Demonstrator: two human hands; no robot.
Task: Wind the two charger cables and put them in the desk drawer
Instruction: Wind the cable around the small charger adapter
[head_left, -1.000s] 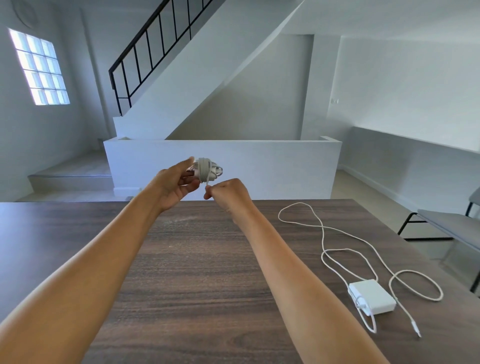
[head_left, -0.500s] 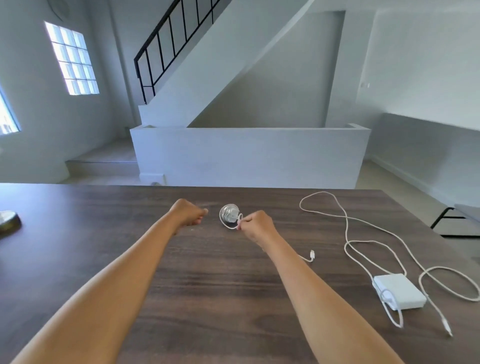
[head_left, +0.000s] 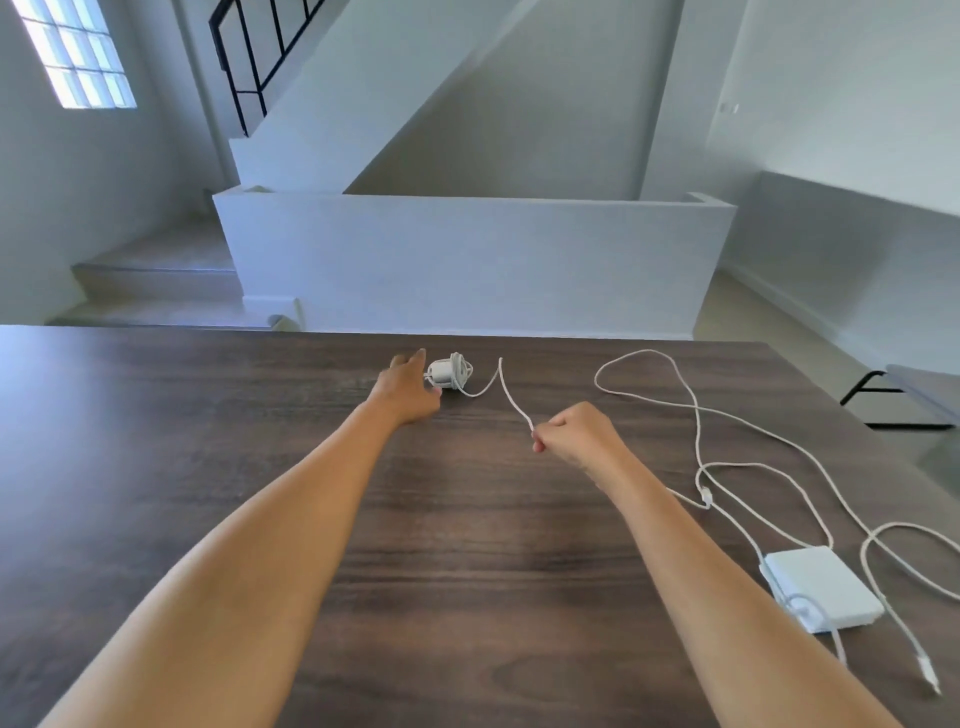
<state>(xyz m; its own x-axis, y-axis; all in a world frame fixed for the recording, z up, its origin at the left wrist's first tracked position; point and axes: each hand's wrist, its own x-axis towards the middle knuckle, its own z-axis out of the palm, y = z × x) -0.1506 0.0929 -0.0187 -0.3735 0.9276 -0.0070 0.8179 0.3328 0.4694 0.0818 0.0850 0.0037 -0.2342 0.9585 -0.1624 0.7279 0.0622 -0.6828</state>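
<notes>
Head view: the small wound charger (head_left: 448, 373), held up in both hands a second ago, now lies on the table (head_left: 208, 441). The left hand (head_left: 407, 387) touches it with loose fingers. The right hand (head_left: 576, 435) pinches its loose cable tail (head_left: 511, 400), drawn out sideways, so some winding has probably come undone. The second charger (head_left: 821, 587) sprawls unwound at right; no drawer shows.

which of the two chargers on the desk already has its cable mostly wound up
The small charger at the far edge, beside the left hand. Cable is coiled round it, with only a short tail running to the right hand. The flat charger's cable lies sprawled loose.
</notes>
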